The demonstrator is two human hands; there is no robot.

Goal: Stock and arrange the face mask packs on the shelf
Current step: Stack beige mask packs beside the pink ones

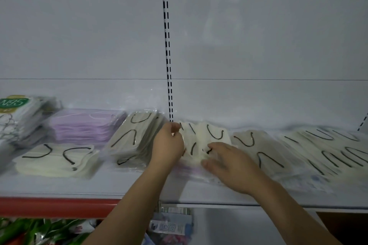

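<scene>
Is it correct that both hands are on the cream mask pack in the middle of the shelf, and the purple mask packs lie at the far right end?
Not quite. Both the left hand and right hand are on the middle cream mask pack, but the head view shows the purple mask packs on the left part of the shelf, not the far right.

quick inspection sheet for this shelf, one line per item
surface: white shelf, red front strip on the left part
job's things: cream pack under both hands; cream stacks either side; purple packs; n95 packs far left
clutter: nothing seen
grippers: left hand pinches the cream pack's left edge; right hand rests flat on it
cables: nothing seen
surroundings: white back panel, slotted upright, packaged goods on the shelf below
</scene>
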